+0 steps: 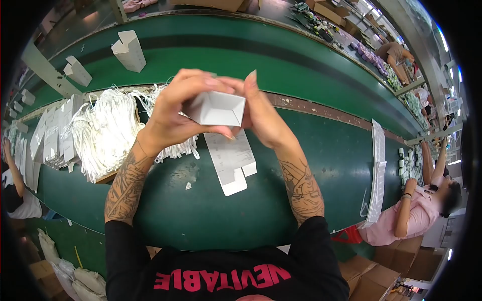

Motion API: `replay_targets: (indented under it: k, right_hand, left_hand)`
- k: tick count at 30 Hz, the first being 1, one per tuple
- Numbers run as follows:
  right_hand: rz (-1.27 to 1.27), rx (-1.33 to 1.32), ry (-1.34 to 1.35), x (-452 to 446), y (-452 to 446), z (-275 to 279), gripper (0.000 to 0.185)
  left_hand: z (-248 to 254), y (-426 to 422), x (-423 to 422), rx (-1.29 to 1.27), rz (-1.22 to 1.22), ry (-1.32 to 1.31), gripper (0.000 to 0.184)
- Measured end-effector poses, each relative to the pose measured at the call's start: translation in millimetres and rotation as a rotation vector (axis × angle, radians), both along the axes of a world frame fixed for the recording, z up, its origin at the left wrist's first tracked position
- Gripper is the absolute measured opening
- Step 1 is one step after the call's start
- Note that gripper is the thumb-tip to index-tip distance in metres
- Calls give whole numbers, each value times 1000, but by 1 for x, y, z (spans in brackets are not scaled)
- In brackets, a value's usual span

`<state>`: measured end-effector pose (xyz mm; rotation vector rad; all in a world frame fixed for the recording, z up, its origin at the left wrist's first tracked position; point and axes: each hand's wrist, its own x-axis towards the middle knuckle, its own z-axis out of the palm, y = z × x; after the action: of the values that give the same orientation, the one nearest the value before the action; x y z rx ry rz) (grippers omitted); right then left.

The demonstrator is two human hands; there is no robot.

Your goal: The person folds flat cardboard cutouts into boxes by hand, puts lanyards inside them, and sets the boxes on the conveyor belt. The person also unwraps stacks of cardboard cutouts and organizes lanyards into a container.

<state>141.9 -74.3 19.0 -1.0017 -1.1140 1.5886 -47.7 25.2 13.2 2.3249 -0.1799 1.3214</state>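
A small white box (219, 109) is held up above the green work surface, its open end facing the camera and showing an empty inside. My left hand (176, 110) wraps round its left side, fingers over the top and thumb beneath. My right hand (258, 113) is at the box's right side, with its fingers behind it and partly hidden. Below the hands, a flat printed white carton (232, 163) lies on the table with its flaps toward me. To the left is a big heap of white cords (108, 131).
Folded cartons (54, 135) stand left of the cords. Upright open boxes (129, 52) are on the green belt (201, 47) beyond. Printed sheets (376, 173) lie at the right, near a person in pink (414, 215). Another person (22, 198) is at the far left.
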Motion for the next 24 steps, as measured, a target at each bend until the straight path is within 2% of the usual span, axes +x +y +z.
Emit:
replay_targets:
  k: [3, 5, 6, 7, 8, 9, 10, 12, 13, 15, 16, 19, 20, 23, 24]
  right_hand:
    - [366, 75, 539, 6, 25, -33, 62]
    - [-234, 172, 262, -15, 13, 4, 56]
    - [-185, 365, 286, 0, 34, -7, 77]
    - [-324, 440, -4, 17, 51, -14, 87]
    - [-456, 525, -251, 34, 73, -25, 85]
    - [-504, 504, -462, 58, 97, -42, 76]
    - [-468, 492, -447, 74, 115, -60, 67]
    - [-404, 385, -773, 93, 133, -84, 67]
    - [-370, 327, -934, 96, 139, -91, 67]
    - [-405, 362, -931, 98, 144, -112, 66]
    - [-424, 375, -928, 95, 144, -114, 66]
    - [-723, 359, -805, 82, 119, -111, 59]
    - [-698, 366, -777, 80, 104, -107, 56]
    - [-608, 406, -650, 74, 46, -105, 42]
    - [-587, 430, -653, 67, 27, -106, 34]
  left_hand:
    - [15, -6, -4, 164, 161, 64, 77]
    - [19, -7, -8, 235, 285, 86, 75]
    - [18, -2, -12, 83, 265, 22, 76]
    - [21, -3, -20, -15, 386, 53, 56]
    - [19, 3, -31, -35, 448, 255, 42]
    - [18, 11, -42, -54, 505, 457, 28]
    - [10, 16, -46, 33, 525, 580, 22]
    - [-16, 29, -48, 215, 575, 816, 13]
    - [-18, 38, -46, 229, 612, 800, 13]
    - [-19, 58, -41, 252, 676, 776, 13]
    - [-13, 68, -36, 137, 686, 852, 19]
    - [-31, 102, -25, 151, 708, 925, 27]
    - [-35, 112, -18, 60, 637, 1082, 37]
    - [-44, 108, -1, -56, 418, 1059, 42]
    - [-49, 104, 5, 22, 428, 943, 37]
